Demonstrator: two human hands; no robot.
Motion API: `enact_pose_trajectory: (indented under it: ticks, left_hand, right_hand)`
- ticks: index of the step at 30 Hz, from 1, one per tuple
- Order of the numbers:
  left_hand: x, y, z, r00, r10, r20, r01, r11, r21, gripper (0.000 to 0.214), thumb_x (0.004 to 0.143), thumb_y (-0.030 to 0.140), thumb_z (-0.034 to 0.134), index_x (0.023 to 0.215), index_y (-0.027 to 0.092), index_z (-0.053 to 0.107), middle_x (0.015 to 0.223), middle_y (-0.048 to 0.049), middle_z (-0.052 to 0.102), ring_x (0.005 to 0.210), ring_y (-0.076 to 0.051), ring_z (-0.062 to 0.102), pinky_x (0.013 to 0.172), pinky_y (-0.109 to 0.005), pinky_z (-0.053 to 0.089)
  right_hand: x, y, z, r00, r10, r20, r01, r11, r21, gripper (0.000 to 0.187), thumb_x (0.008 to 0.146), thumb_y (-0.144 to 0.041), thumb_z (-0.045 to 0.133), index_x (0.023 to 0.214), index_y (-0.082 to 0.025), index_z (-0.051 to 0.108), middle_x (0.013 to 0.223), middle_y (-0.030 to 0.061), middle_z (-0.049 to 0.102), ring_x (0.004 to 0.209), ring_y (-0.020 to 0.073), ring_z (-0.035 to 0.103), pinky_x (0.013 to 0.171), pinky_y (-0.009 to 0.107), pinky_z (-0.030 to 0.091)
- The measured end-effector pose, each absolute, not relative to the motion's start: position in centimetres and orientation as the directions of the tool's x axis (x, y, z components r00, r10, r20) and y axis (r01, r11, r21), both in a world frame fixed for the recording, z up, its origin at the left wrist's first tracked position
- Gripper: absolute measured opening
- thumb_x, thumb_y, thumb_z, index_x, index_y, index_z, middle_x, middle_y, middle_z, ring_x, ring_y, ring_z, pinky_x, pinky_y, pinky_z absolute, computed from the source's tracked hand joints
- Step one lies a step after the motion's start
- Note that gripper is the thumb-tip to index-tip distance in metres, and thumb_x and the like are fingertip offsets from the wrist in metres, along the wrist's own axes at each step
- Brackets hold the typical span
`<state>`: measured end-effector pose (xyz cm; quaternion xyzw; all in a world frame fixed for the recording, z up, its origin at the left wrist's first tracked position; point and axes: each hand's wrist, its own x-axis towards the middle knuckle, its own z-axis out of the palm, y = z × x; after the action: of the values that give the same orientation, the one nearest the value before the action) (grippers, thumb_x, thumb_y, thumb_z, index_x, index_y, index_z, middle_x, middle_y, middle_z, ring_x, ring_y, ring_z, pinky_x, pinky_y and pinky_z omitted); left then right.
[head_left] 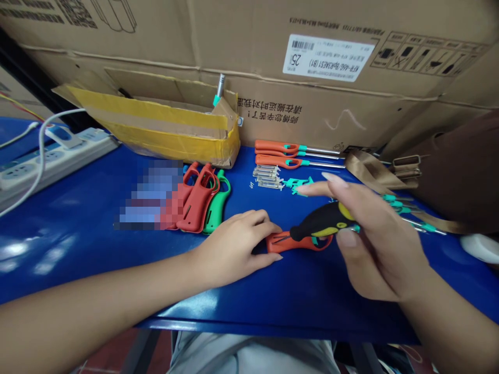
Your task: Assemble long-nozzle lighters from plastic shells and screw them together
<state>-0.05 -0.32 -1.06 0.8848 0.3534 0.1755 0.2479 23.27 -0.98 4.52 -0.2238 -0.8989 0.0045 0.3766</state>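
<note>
My left hand [237,244] rests on the blue table [78,223], its fingers curled around the end of an orange lighter handle [296,243] that lies flat. My right hand [370,244] holds a black and yellow screwdriver [325,222], its tip pointing left at the orange handle. The index finger is stretched out above it. Small teal plastic parts [298,184] and a bundle of metal pieces [267,177] lie just beyond. Three assembled orange lighters [288,154] with metal tubes lie at the back.
A pile of orange and green handle shells [202,200] lies left of centre. A taped cardboard box [163,124] stands behind it, large cartons [312,67] along the back, a white power strip [47,158] at left. Teal-tipped metal tubes [413,218] and a brown strap [370,171] lie at right.
</note>
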Motion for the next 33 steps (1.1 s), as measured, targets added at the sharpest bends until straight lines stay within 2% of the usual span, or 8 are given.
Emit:
enact_pose_trajectory:
  ticks: [5,10,12,15,20,26,30,33]
  left_hand:
    - [-0.03,-0.32,-1.21,0.688,0.709,0.156,0.534,-0.639,0.553,0.027,0.093,0.034,0.069,0.115,0.017,0.066,0.105,-0.0057,0.062,0.097,-0.023,0.060,0.085,-0.037,0.051]
    - [0.02,-0.30,-1.33,0.680,0.714,0.163,0.535,-0.636,0.556,0.027,0.092,0.034,0.071,0.114,0.018,0.066,0.105,-0.0057,0.063,0.096,-0.023,0.061,0.085,-0.037,0.052]
    - [0.02,-0.32,-1.34,0.680,0.716,0.161,0.534,-0.633,0.560,0.029,0.092,0.034,0.071,0.117,0.018,0.066,0.107,-0.0060,0.063,0.099,-0.024,0.061,0.088,-0.038,0.052]
    - [0.02,-0.34,-1.27,0.686,0.712,0.147,0.540,-0.634,0.554,0.030,0.094,0.034,0.068,0.120,0.018,0.066,0.107,-0.0065,0.063,0.100,-0.024,0.061,0.089,-0.039,0.053]
    - [0.00,-0.32,-1.26,0.684,0.714,0.149,0.542,-0.634,0.552,0.032,0.093,0.034,0.070,0.120,0.018,0.067,0.110,-0.0074,0.063,0.102,-0.025,0.061,0.092,-0.041,0.053]
    - [-0.02,-0.34,-1.42,0.687,0.709,0.156,0.538,-0.642,0.546,0.031,0.094,0.035,0.068,0.119,0.017,0.066,0.107,-0.0067,0.063,0.098,-0.025,0.062,0.087,-0.039,0.053]
    - [0.00,-0.34,-1.40,0.677,0.717,0.165,0.542,-0.638,0.548,0.031,0.091,0.035,0.072,0.117,0.017,0.067,0.104,-0.0056,0.063,0.095,-0.024,0.062,0.084,-0.038,0.053]
    - [0.00,-0.30,-1.43,0.681,0.714,0.163,0.540,-0.639,0.548,0.032,0.092,0.033,0.071,0.119,0.018,0.066,0.108,-0.0061,0.063,0.100,-0.025,0.061,0.089,-0.039,0.052]
  right_hand:
    - [23.25,-1.12,4.64,-0.612,0.364,0.702,0.477,0.878,-0.039,0.045,0.099,-0.021,0.060,0.144,-0.018,0.053,0.096,0.0059,0.077,0.081,0.0169,0.071,0.070,0.027,0.059]
    - [23.14,-0.88,4.53,-0.628,0.367,0.687,0.379,0.914,-0.142,0.047,0.099,-0.012,0.043,0.146,-0.012,0.048,0.134,0.0152,0.068,0.122,0.0217,0.065,0.097,0.037,0.058]
    - [23.09,-0.89,4.51,-0.604,0.379,0.701,0.339,0.918,-0.205,0.046,0.097,-0.010,0.051,0.142,-0.015,0.051,0.126,0.0122,0.072,0.113,0.0195,0.068,0.093,0.034,0.059]
    - [23.17,-1.15,4.53,-0.575,0.371,0.729,0.460,0.884,-0.087,0.043,0.093,-0.020,0.068,0.135,-0.019,0.057,0.104,0.0075,0.078,0.090,0.0180,0.072,0.077,0.029,0.062]
    - [23.17,-1.58,4.65,-0.615,0.369,0.697,0.395,0.909,-0.133,0.054,0.096,-0.009,0.049,0.150,-0.013,0.045,0.136,0.0143,0.067,0.126,0.0227,0.063,0.098,0.038,0.059]
    - [23.08,-1.53,4.85,-0.576,0.368,0.730,0.548,0.836,0.012,0.044,0.093,-0.022,0.068,0.136,-0.022,0.060,0.104,0.0070,0.074,0.090,0.0192,0.073,0.077,0.030,0.063]
    - [22.87,-1.39,4.92,-0.576,0.433,0.693,0.451,0.876,-0.173,0.049,0.097,-0.011,0.049,0.145,-0.021,0.052,0.123,0.0099,0.071,0.115,0.0248,0.067,0.091,0.038,0.061]
    - [22.77,-1.41,5.05,-0.566,0.445,0.695,0.466,0.867,-0.176,0.041,0.095,-0.013,0.061,0.134,-0.023,0.059,0.111,0.0074,0.073,0.099,0.0203,0.071,0.083,0.031,0.062]
